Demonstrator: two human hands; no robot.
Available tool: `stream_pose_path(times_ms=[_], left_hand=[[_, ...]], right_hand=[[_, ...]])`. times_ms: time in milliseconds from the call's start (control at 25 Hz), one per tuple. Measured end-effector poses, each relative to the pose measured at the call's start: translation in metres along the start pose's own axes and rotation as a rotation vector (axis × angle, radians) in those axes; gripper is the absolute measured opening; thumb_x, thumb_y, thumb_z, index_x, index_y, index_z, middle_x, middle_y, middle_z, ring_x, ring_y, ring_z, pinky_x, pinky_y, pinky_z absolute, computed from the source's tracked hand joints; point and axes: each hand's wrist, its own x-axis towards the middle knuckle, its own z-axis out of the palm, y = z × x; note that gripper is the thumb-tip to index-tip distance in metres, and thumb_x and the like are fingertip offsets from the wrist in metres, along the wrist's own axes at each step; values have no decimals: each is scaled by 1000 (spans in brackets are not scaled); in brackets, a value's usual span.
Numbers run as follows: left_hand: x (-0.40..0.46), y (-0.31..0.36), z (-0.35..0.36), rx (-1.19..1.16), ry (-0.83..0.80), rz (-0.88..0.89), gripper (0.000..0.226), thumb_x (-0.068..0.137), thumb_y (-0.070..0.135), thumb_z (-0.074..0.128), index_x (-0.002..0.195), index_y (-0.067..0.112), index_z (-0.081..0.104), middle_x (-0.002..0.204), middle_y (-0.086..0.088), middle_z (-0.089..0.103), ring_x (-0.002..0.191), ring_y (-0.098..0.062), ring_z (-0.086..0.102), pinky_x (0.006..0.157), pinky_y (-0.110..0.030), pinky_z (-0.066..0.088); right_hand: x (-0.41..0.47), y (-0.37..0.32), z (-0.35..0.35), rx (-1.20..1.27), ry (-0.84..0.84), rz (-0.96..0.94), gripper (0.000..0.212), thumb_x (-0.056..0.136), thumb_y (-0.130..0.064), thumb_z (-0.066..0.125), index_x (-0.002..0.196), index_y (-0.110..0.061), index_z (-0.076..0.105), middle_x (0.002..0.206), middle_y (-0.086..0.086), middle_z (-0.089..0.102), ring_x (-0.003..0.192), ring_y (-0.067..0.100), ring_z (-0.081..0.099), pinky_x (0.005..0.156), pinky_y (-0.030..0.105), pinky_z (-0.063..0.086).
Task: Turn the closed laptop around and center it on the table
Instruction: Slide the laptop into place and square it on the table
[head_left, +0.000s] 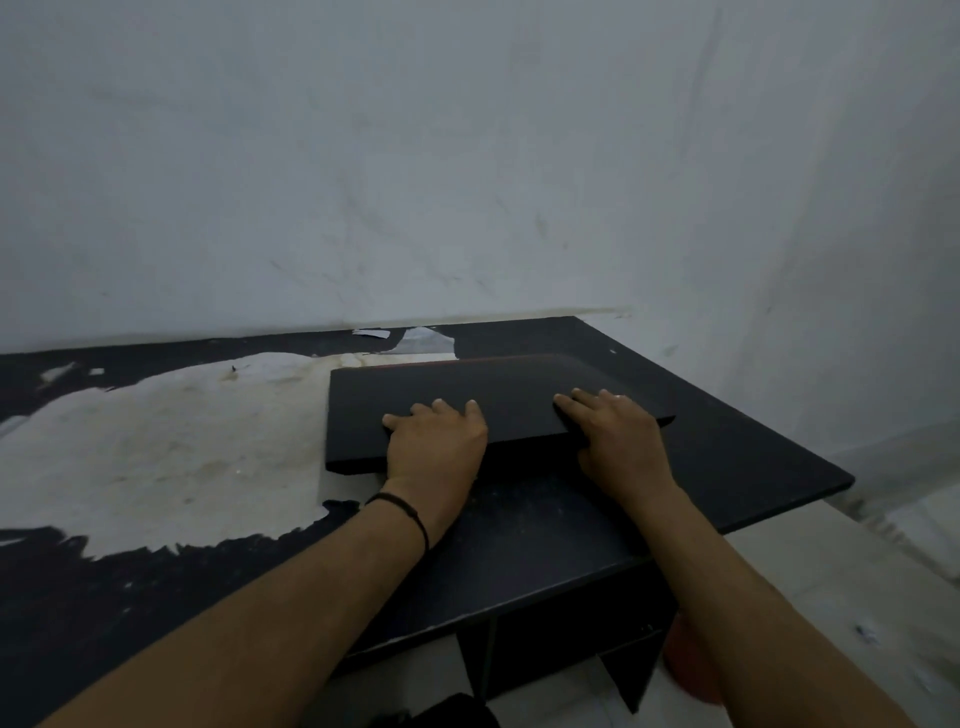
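Both hands rest on the near edge of the closed laptop (467, 410), fingers spread flat over the lid and thumbs apparently tucked under the front, a loose clasp rather than a tight fist. The left hand (436, 436), a dark band (410, 514) at its wrist, sits near the middle of that edge; the right hand (618, 431) is toward the right corner, a spacing that would suit pivoting the machine. The laptop lies toward the right end of the black table (753, 457), beside a large pale patch of worn surface (171, 447), so it looks off-centre. A scuffed wall (467, 156) stands behind.
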Motion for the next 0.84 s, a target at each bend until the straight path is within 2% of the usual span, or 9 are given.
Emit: stream_pose_path(times_ms=[200, 320, 480, 640, 840], left_hand=[[-27, -51, -7, 33, 42, -12, 74, 93, 7, 56, 155, 12, 16, 151, -26, 36, 132, -43, 42, 106, -66, 34], [-50, -94, -16, 65, 77, -34, 82, 90, 7, 61, 155, 11, 12, 154, -23, 31, 136, -43, 37, 108, -65, 31], [-87, -157, -17, 108, 118, -103, 76, 93, 5, 54, 155, 12, 12, 155, -21, 31, 138, -41, 36, 109, -63, 31], [-117, -217, -10, 123, 100, -184, 75, 94, 3, 52, 155, 13, 11, 156, -19, 31, 139, -40, 35, 110, -61, 32], [-146, -264, 8, 106, 14, -249, 86, 89, 10, 64, 156, 15, 10, 157, -18, 29, 141, -38, 32, 112, -59, 31]], right_hand=[[-1, -51, -13, 33, 117, -8, 70, 46, 7, 80, 114, -9, 73, 112, 14, 74, 92, 44, 70, 81, 55, 57], [7, -93, -26, 53, 215, -45, 64, 53, 7, 77, 115, -8, 72, 114, 14, 73, 95, 44, 68, 82, 55, 56], [27, -160, -37, 67, 284, -99, 51, 68, 0, 78, 118, -11, 70, 117, 12, 72, 99, 44, 67, 84, 54, 54], [47, -229, -31, 112, 318, -152, 50, 70, -3, 79, 118, -12, 71, 116, 12, 73, 99, 45, 68, 85, 55, 52], [52, -289, -16, 132, 276, -194, 53, 65, 0, 79, 116, -12, 71, 114, 13, 73, 97, 46, 67, 84, 57, 52]])
